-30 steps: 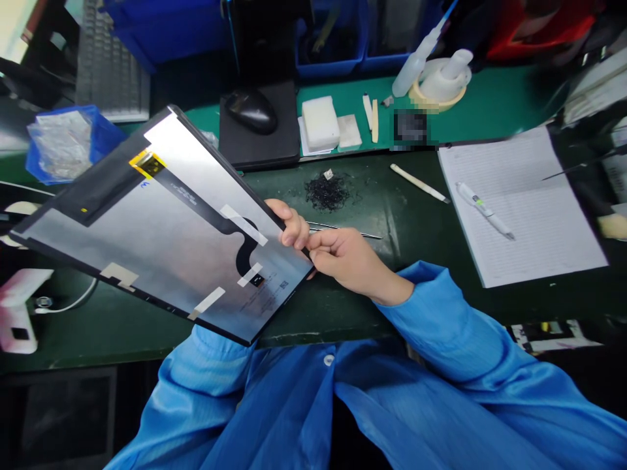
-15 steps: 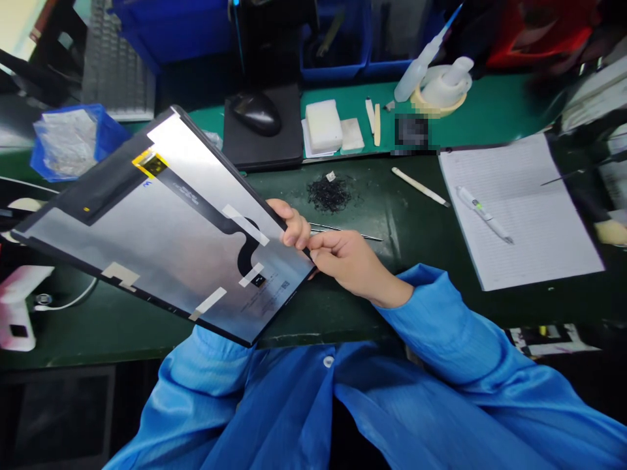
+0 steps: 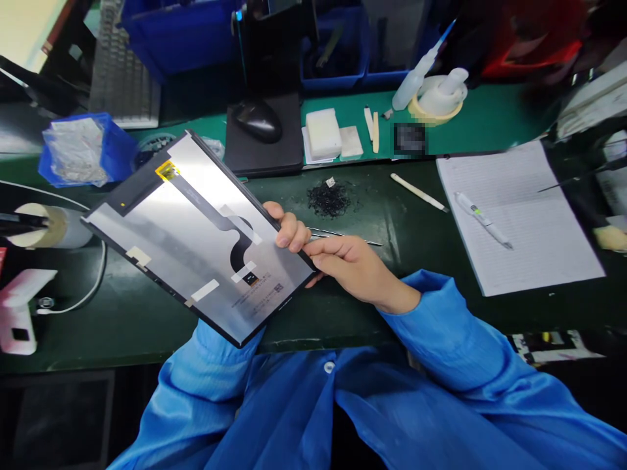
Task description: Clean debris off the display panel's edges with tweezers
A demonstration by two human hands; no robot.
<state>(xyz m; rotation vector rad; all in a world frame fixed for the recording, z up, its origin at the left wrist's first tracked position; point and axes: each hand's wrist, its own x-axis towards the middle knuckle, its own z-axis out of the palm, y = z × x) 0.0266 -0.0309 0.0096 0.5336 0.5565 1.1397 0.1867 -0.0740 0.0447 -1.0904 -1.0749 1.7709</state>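
Observation:
A tablet-sized display panel [image 3: 196, 241], its silvery back up, is held at a slant over the bench. On that back are a dark flex cable [image 3: 198, 205], yellow tape [image 3: 168, 172] and pale tape strips. My left hand [image 3: 289, 228] grips the panel from beneath, fingers wrapped over its right edge; the palm is hidden. My right hand [image 3: 345, 261] is closed in a pinch at the edge by the near right corner, and whatever lies between its fingertips is hidden. Past the hands are a heap of black shreds [image 3: 329, 198] and thin metal tweezers [image 3: 337, 234].
A lined notebook [image 3: 519, 222] with a white pen [image 3: 484, 220] lies on the right. A pale stick [image 3: 418, 192] rests beside it. Behind are a mouse [image 3: 257, 120], a white sponge block [image 3: 323, 133] and a dropper bottle [image 3: 416, 79]. A blue bin [image 3: 117, 153] stands left.
The panel's far left end has swung right and tipped, so the panel looks shorter. Both hands stay at its right edge, with the right hand still pinching.

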